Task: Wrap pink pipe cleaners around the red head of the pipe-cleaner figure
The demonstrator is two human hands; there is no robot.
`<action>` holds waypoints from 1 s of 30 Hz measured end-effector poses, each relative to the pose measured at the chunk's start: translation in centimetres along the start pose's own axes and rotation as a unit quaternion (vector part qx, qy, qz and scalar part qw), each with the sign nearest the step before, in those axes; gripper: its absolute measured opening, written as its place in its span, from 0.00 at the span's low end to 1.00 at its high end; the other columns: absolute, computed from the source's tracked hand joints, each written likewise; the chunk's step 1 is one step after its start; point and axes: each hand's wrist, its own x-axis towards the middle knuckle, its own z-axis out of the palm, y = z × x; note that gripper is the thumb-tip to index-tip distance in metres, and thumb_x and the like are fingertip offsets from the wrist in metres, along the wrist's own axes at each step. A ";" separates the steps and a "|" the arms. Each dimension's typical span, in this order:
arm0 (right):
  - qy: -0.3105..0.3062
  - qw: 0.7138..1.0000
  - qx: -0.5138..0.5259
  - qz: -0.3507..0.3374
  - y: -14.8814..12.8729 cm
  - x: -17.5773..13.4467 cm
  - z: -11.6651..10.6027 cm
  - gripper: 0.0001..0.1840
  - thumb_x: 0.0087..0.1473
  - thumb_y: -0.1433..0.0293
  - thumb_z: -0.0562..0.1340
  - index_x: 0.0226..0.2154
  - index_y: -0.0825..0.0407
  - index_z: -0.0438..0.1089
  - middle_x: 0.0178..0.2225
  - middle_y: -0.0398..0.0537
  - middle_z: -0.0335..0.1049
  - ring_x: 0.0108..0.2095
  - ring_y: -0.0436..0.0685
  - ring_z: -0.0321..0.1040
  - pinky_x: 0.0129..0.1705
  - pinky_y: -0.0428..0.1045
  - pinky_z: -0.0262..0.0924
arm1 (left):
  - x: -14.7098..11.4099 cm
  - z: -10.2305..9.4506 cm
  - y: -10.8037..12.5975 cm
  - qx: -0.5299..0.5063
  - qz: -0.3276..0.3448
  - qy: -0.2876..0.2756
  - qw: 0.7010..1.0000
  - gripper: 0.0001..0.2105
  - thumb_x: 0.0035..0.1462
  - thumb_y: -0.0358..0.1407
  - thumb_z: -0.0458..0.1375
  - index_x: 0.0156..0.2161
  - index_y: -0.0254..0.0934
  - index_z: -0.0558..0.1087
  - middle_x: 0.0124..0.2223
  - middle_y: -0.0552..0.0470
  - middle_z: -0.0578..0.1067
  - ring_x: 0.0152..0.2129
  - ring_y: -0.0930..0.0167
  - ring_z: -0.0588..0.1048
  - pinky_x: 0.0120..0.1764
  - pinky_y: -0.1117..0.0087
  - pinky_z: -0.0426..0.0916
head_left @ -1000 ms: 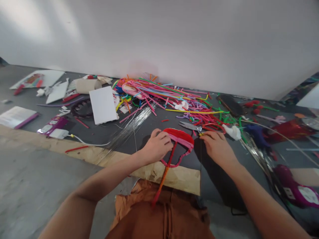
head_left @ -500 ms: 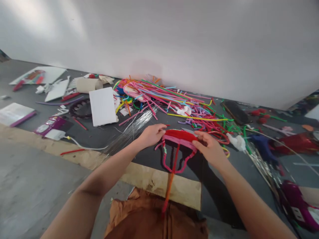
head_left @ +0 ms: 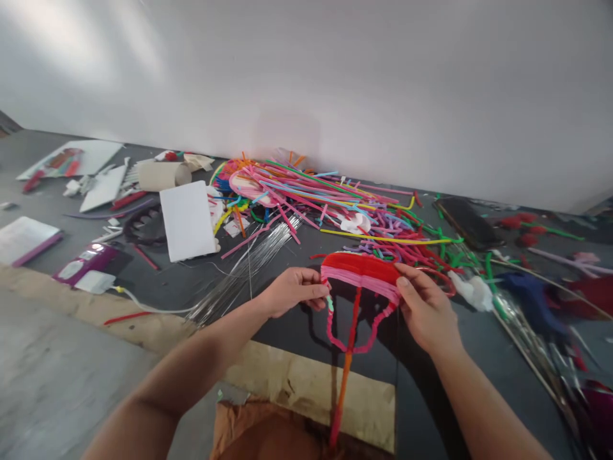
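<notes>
Between my two hands I hold up a pipe-cleaner figure (head_left: 361, 273). Its top is a band of red and pink rows, with a pink loop hanging below and a red-orange stem running down the middle toward me. My left hand (head_left: 299, 291) pinches the band's left edge, thumb and fingers together. On the right edge my right hand (head_left: 426, 303) grips with the thumb in front. Beyond the figure lies a heap of coloured pipe cleaners (head_left: 306, 191). A yellow pipe cleaner (head_left: 387, 237) stretches across its near side.
Thin metal wires (head_left: 249, 262) lie left of my hands. A white card (head_left: 189, 220), a purple glue gun (head_left: 90, 262) and a paper roll (head_left: 163, 176) are farther left. To the right are a phone (head_left: 469, 220) and a blue tool (head_left: 531, 300). Behind stands a pale wall (head_left: 335, 83).
The figure has tilted up, so more of its red and pink face shows. My left hand has shifted down along its left edge, and my right hand has moved slightly right and down.
</notes>
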 end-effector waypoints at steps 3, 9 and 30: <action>-0.009 0.995 0.096 0.040 -0.5 -0.5 0.9 0.22 0.49 0.54 0.62 0.46 0.43 0.65 0.43 0.47 0.70 0.36 0.55 0.69 0.33 0.49 0.65 | 0.0 -0.1 0.2 -0.050 0.007 0.028 0.998 0.17 0.41 0.42 0.68 0.29 0.30 0.71 0.23 0.52 0.75 0.20 0.74 0.75 0.27 0.73 0.72; -0.230 0.943 0.174 0.164 -0.2 -2.9 3.6 0.23 0.48 0.57 0.65 0.47 0.45 0.66 0.45 0.51 0.70 0.39 0.57 0.70 0.42 0.55 0.64 | -0.3 0.1 0.5 -0.151 0.057 0.043 0.986 0.15 0.41 0.40 0.68 0.29 0.31 0.70 0.25 0.53 0.75 0.21 0.75 0.75 0.30 0.71 0.73; -0.304 0.902 0.177 0.250 -0.3 -3.2 3.3 0.20 0.48 0.64 0.67 0.44 0.51 0.68 0.34 0.48 0.74 0.29 0.50 0.72 0.32 0.47 0.64 | 0.3 -1.1 0.6 -0.147 0.140 0.115 0.972 0.11 0.46 0.37 0.65 0.32 0.33 0.71 0.28 0.54 0.75 0.24 0.75 0.75 0.31 0.73 0.72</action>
